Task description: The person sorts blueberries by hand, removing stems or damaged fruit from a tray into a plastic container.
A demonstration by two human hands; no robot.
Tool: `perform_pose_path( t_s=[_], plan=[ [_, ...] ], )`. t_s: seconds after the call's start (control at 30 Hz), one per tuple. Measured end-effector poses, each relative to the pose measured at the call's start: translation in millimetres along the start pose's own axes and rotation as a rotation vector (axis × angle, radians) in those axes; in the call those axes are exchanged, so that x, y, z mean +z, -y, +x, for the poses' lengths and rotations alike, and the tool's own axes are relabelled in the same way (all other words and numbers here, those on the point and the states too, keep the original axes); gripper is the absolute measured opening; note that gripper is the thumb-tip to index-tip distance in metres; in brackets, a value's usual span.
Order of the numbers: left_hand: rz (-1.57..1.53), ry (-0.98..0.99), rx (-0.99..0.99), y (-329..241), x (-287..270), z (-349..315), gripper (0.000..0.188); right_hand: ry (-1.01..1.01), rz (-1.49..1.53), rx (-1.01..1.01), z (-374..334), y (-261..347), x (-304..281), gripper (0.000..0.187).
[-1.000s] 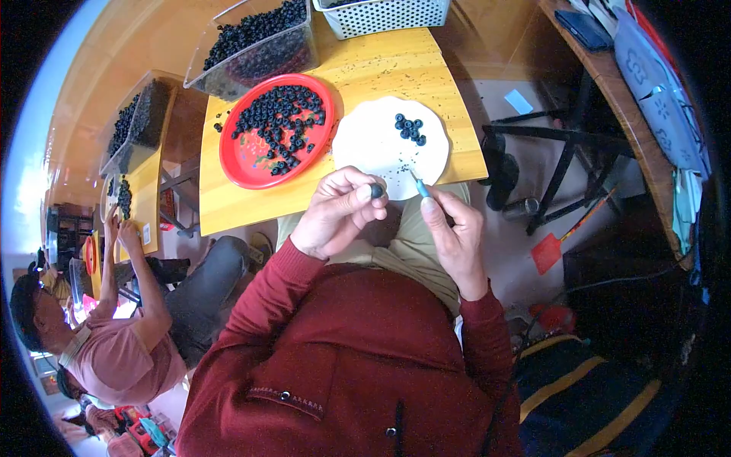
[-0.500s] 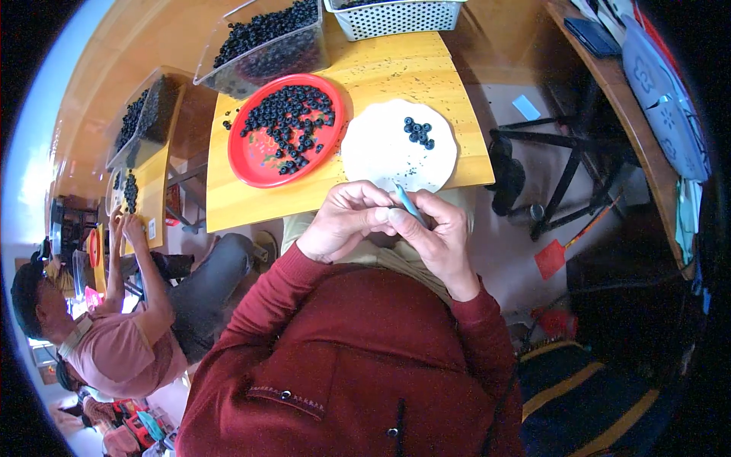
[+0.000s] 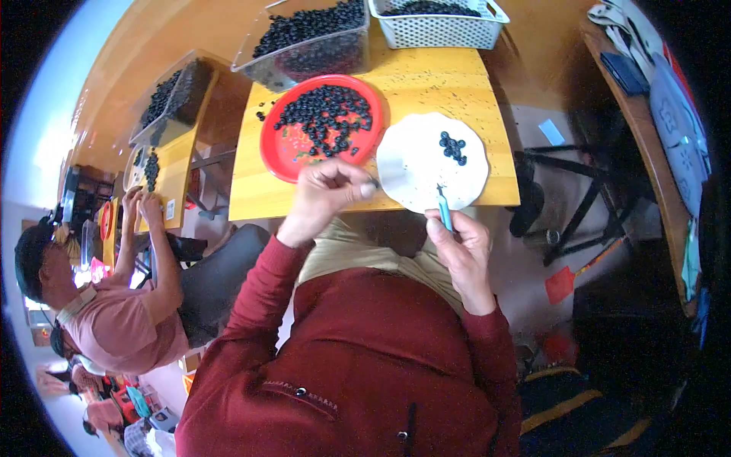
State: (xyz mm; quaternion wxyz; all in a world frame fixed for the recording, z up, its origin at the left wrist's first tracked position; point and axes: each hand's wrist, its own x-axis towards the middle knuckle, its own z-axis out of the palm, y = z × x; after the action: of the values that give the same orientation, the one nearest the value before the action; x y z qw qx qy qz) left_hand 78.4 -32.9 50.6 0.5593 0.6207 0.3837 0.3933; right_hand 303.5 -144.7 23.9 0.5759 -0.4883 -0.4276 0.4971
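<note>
My left hand (image 3: 329,196) is by the front rim of the red plate (image 3: 268,156), thumb and fingers pinched. A small dark piece (image 3: 375,183) shows at its fingertips; its kind is too small to tell. In my right hand (image 3: 463,251) is a slim light-blue-handled tool (image 3: 445,209), its dark thin tip pointing up over the front of the white scalloped plate (image 3: 400,156). A little cluster of round black berry-like pieces (image 3: 452,148) lies on the white plate, with dark crumbs near the tool. Many more such pieces (image 3: 324,110) cover much of the red plate.
Behind the plates stand a clear plastic bin (image 3: 304,61) and a white perforated basket (image 3: 438,32), both holding black pieces. Dark specks dot the yellow wooden table (image 3: 426,72). At the left, another person (image 3: 122,320) works at a similar table. A wooden ledge (image 3: 647,133) runs along the right.
My hands, together half a second ago, have moved apart: the left toward the red plate, the right with the tool to the white plate's front edge. The view has shifted, too.
</note>
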Motion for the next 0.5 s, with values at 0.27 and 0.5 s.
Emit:
perform_pose_path(
  t_s=[0.27,0.5],
  plan=[
    [0.713,-0.258,0.134,11.5,-89.1,50.1,0.018,-0.036,0.031,0.039,-10.7,-2.0,-6.7,0.021],
    [0.820,-0.251,0.184,23.3,-99.3,55.3,0.018,-0.069,0.009,0.029,-17.0,-7.3,-11.9,0.022]
  ],
)
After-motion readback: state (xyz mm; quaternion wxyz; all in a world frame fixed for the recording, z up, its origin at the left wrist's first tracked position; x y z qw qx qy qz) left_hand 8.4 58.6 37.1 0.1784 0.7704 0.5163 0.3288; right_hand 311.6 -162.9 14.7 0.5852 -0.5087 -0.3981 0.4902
